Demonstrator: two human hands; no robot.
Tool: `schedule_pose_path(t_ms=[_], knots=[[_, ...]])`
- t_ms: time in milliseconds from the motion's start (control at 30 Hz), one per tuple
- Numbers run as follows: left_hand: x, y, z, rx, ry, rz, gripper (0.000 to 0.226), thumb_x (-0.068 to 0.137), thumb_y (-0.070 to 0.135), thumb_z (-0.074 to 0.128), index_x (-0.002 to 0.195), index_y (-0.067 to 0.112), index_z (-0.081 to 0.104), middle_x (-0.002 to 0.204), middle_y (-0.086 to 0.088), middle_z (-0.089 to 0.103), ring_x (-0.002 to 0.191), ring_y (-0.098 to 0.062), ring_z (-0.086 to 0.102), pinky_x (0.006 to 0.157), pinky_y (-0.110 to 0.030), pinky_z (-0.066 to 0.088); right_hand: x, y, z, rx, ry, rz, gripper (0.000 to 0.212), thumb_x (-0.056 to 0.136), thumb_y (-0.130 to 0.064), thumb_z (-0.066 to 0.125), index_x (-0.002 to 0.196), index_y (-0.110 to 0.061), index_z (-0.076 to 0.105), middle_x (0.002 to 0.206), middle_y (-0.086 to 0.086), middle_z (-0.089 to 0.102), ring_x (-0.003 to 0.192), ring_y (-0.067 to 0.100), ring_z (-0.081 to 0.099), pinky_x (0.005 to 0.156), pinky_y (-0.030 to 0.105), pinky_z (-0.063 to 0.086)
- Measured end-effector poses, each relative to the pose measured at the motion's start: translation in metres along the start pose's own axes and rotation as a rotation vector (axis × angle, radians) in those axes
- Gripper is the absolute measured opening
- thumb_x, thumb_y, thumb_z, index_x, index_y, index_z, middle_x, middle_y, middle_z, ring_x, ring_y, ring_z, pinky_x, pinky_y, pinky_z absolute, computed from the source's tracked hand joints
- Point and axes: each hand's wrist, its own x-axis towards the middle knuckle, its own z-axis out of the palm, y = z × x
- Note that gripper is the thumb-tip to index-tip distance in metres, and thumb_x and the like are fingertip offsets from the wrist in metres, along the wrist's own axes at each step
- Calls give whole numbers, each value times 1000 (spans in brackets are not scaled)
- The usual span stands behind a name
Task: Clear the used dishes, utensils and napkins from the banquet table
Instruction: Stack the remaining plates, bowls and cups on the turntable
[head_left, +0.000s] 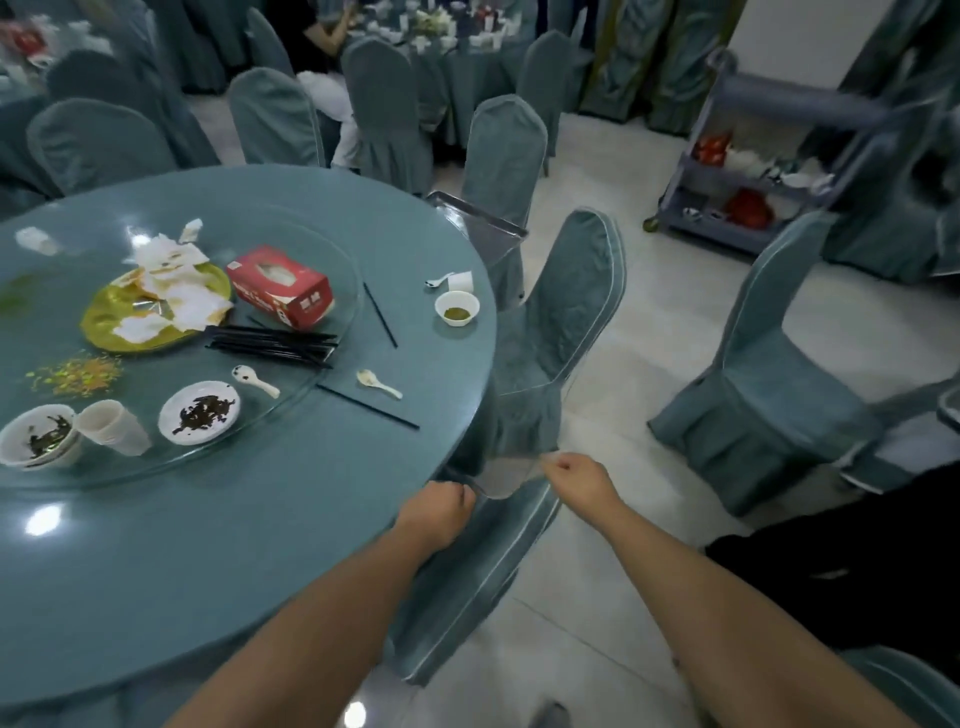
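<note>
Head view: both hands sit at the near right rim of the round tabletop (218, 545), well apart from the dishes. The left hand (439, 512) and the right hand (576, 475) each have fingers curled and pinching a clear plastic sheet (511, 480) stretched between them; the sheet is nearly see-through, so its full outline is hard to trace against the covered chair (558, 322) behind it.

The landmark is the red tissue box (283, 286) on the glass turntable (311, 249). Left of the box lies a gold plate (109, 322) heaped with crumpled napkins (171, 291). Just in front of the box is a bundle of black chopsticks (270, 345). Nearer than those, a white saucer (200, 413) holds dark scraps, with a tipped paper cup (117, 426) and a bowl (36, 436) to its left, the bowl close to the frame edge. Right of the box, near the rim, stands a small white bowl (457, 307) of greenish sauce beside a spoon (439, 281). Far right of the box, a service cart (753, 171) is blurred; its contents cannot be made out.
</note>
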Motion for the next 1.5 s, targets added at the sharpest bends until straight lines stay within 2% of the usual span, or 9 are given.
schedule_pose_path(t_ms=[133, 267, 400, 533, 667, 900, 1133, 1200, 1500], knots=[[20, 58, 5, -16, -60, -43, 28, 95, 19, 42, 79, -2, 53, 76, -18, 60, 77, -34, 62, 65, -36, 43, 28, 23, -43, -32, -21, -45, 31, 88, -36, 48, 65, -16, 51, 68, 2, 56, 66, 19, 52, 60, 30, 38], [34, 87, 4, -24, -20, -113, 34, 94, 24, 45, 75, -3, 54, 70, -16, 61, 71, -31, 61, 61, -32, 37, 57, 29, -68, -60, -62, -85, 31, 89, -37, 49, 64, -19, 46, 67, 0, 53, 64, 16, 49, 58, 30, 36], [59, 90, -7, -28, 20, -175, 33, 99, 21, 41, 85, -1, 62, 91, -19, 67, 84, -33, 64, 70, -39, 46, 91, 17, -78, -31, -96, -119, 26, 86, -35, 50, 66, -21, 44, 69, 1, 54, 65, 16, 48, 60, 31, 38], [96, 86, -17, -131, 76, -250, 34, 101, 32, 39, 79, 12, 55, 91, -13, 63, 81, -27, 58, 75, -36, 46, 134, 1, -83, -66, -145, -152, 25, 86, -33, 49, 67, -20, 39, 67, 0, 49, 63, 16, 45, 59, 31, 34], [146, 81, -33, -171, 123, -258, 26, 99, 24, 38, 104, 13, 61, 107, -16, 66, 97, -34, 62, 84, -39, 51, 184, -24, -94, -124, -146, -184, 27, 84, -29, 48, 61, -20, 35, 61, -1, 43, 60, 16, 41, 57, 32, 30], [222, 72, -70, -242, 97, -341, 30, 99, 15, 44, 126, 19, 56, 120, -14, 63, 106, -31, 60, 93, -40, 50, 274, -72, -113, -185, -178, -220, 28, 86, -30, 46, 62, -18, 37, 64, 0, 44, 64, 20, 45, 59, 32, 35], [264, 56, -79, -336, 96, -475, 38, 98, 9, 44, 135, 18, 50, 132, -11, 55, 115, -26, 56, 99, -35, 46, 352, -115, -94, -256, -341, -298, 21, 83, -32, 48, 67, -18, 43, 68, 1, 49, 67, 19, 45, 61, 32, 36], [277, 51, -82, -381, 128, -558, 39, 99, 11, 40, 135, 20, 50, 137, -10, 52, 119, -27, 54, 101, -36, 44, 377, -130, -85, -277, -425, -333, 22, 86, -30, 47, 73, -12, 50, 74, 6, 54, 71, 24, 49, 66, 34, 43], [302, 63, -100, -533, 294, -906, 37, 99, 16, 38, 133, 21, 52, 130, -10, 56, 111, -27, 58, 85, -29, 43, 454, -197, -69, -484, -663, -608, 19, 86, -19, 46, 68, -15, 43, 69, 1, 46, 66, 18, 39, 56, 29, 32]])
